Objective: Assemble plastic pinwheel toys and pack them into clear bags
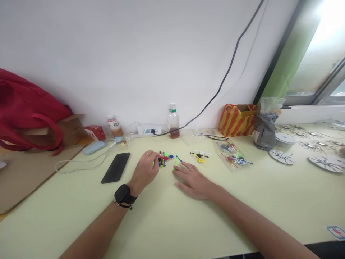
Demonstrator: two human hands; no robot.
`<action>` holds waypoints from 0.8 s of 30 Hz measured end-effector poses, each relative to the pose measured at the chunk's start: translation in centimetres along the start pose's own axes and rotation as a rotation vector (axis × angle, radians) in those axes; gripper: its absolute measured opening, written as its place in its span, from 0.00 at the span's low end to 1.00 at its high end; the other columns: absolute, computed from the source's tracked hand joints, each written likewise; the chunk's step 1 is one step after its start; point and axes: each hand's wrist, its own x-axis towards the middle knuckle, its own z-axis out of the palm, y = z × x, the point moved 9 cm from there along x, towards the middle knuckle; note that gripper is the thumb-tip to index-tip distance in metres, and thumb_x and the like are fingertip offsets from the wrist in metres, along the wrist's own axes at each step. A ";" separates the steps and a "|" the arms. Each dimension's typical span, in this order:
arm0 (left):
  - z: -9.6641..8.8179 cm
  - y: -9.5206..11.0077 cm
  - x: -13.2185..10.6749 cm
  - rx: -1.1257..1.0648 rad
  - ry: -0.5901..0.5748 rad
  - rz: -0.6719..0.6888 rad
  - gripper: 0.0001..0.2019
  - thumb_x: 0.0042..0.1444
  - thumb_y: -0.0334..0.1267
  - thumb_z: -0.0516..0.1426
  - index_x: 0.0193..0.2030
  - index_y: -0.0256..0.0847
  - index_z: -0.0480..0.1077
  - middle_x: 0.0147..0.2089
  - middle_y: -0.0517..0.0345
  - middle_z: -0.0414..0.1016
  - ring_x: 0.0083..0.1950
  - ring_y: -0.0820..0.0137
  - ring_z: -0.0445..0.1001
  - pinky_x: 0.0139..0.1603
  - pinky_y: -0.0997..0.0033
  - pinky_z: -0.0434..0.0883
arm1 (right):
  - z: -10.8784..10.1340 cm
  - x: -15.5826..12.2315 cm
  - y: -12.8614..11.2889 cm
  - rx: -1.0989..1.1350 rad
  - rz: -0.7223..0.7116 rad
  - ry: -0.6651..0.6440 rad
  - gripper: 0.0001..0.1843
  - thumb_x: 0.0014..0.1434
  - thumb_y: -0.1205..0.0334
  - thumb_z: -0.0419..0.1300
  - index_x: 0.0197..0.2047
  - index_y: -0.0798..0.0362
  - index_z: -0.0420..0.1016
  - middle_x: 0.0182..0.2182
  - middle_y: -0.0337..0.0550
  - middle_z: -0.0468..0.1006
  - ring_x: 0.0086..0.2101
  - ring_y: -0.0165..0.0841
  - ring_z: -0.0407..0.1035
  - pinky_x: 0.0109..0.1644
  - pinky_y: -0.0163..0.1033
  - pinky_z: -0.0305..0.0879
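Observation:
My left hand [145, 169], with a black watch on its wrist, has its fingers curled in a pinch at a small heap of coloured plastic sticks and discs [165, 158]; what it pinches is too small to name. My right hand [192, 180] lies flat on the pale green table [167, 223], fingers stretched out, fingertips touching a green and blue stick piece [177, 160]. A small assembled piece in black and yellow [199, 156] lies just beyond the right hand.
A black phone [116, 167] lies left of my left hand. A clear bag of coloured parts [232, 154] sits to the right. At the back stand a bottle [173, 126], a power strip [147, 130], a striped bag [237, 119], a red bag [24, 108]. White discs [281, 156] lie far right.

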 end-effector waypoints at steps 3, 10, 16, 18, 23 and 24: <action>0.1 0.3 0.0 -0.016 -0.005 0.009 0.11 0.67 0.29 0.49 0.42 0.42 0.71 0.42 0.51 0.74 0.47 0.60 0.74 0.52 0.58 0.72 | -0.5 -0.1 1.0 -0.027 0.025 0.042 0.26 0.73 0.52 0.49 0.70 0.47 0.62 0.69 0.46 0.65 0.70 0.50 0.48 0.71 0.58 0.50; 0.0 1.1 -0.1 -0.046 -0.036 0.004 0.11 0.68 0.30 0.48 0.43 0.41 0.71 0.41 0.50 0.74 0.47 0.59 0.73 0.50 0.57 0.71 | -1.5 -0.3 2.8 -0.067 0.047 0.160 0.22 0.71 0.56 0.55 0.66 0.50 0.66 0.63 0.51 0.70 0.66 0.49 0.54 0.69 0.58 0.56; 0.1 2.7 -0.5 -0.118 -0.074 0.072 0.11 0.69 0.31 0.48 0.43 0.41 0.71 0.42 0.51 0.74 0.47 0.60 0.73 0.51 0.58 0.70 | -2.6 -0.3 2.1 -0.014 -0.013 0.269 0.21 0.68 0.60 0.58 0.63 0.50 0.68 0.54 0.51 0.76 0.57 0.47 0.63 0.63 0.56 0.62; 0.2 3.7 -0.8 -0.174 -0.111 0.122 0.11 0.69 0.30 0.48 0.44 0.41 0.72 0.42 0.52 0.74 0.47 0.61 0.73 0.52 0.59 0.70 | -2.8 -0.3 1.7 0.012 -0.031 0.287 0.21 0.68 0.61 0.59 0.63 0.50 0.68 0.52 0.51 0.77 0.55 0.47 0.64 0.60 0.55 0.64; 0.5 6.1 -1.8 -0.293 -0.203 0.223 0.12 0.69 0.28 0.50 0.49 0.43 0.72 0.44 0.53 0.76 0.48 0.63 0.74 0.53 0.63 0.70 | -2.7 0.0 0.7 0.075 -0.102 0.283 0.09 0.67 0.66 0.59 0.50 0.50 0.75 0.44 0.48 0.79 0.48 0.43 0.68 0.54 0.49 0.66; 0.5 6.3 -1.9 -0.308 -0.204 0.232 0.12 0.69 0.28 0.50 0.50 0.43 0.72 0.44 0.53 0.76 0.48 0.64 0.75 0.52 0.64 0.70 | -2.6 0.1 0.6 0.089 -0.109 0.283 0.07 0.66 0.68 0.59 0.46 0.50 0.75 0.42 0.47 0.79 0.47 0.42 0.69 0.52 0.48 0.67</action>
